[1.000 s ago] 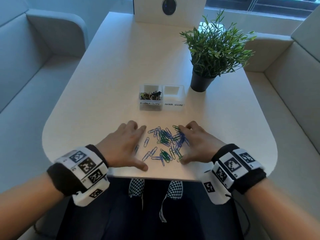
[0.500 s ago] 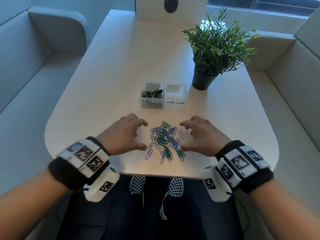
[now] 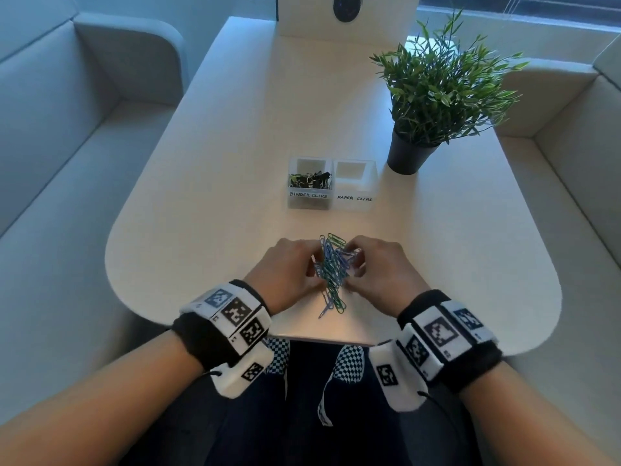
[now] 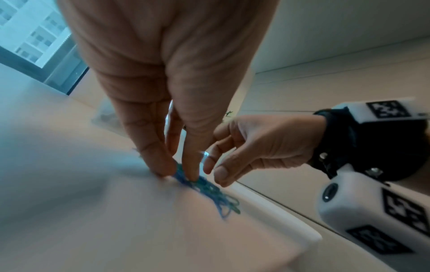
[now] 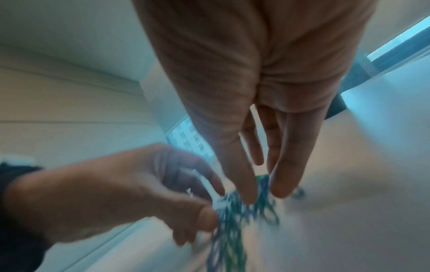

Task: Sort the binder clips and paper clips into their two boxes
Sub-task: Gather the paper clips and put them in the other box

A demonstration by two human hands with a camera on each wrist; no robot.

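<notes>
A heap of blue and green paper clips (image 3: pixel 331 274) lies near the table's front edge, and a few trail toward me. My left hand (image 3: pixel 295 267) and right hand (image 3: pixel 376 264) close in on it from either side, fingers curled round the bunch. The left wrist view shows the left hand (image 4: pixel 177 162) pinching the paper clips (image 4: pixel 209 191) against the table. In the blurred right wrist view the right hand (image 5: pixel 260 174) pinches the paper clips (image 5: pixel 232 220) too. Farther back stand two clear boxes: the BINDER CLIPS box (image 3: pixel 307 203) holds black binder clips (image 3: pixel 311 179), and the PAPER CLIPS box (image 3: pixel 354 205) looks empty.
A potted plant (image 3: pixel 437 89) in a dark pot (image 3: pixel 408 156) stands right of the boxes. The white table (image 3: pixel 218 146) has rounded corners, its front edge (image 3: pixel 329 339) just behind the heap. Grey sofas (image 3: pixel 67 146) flank both sides. A white panel (image 3: pixel 346 25) stands at the far end.
Both hands swept inward from flat, spread positions and raked the scattered paper clips into one tight heap. Their fingers have now curled round it.
</notes>
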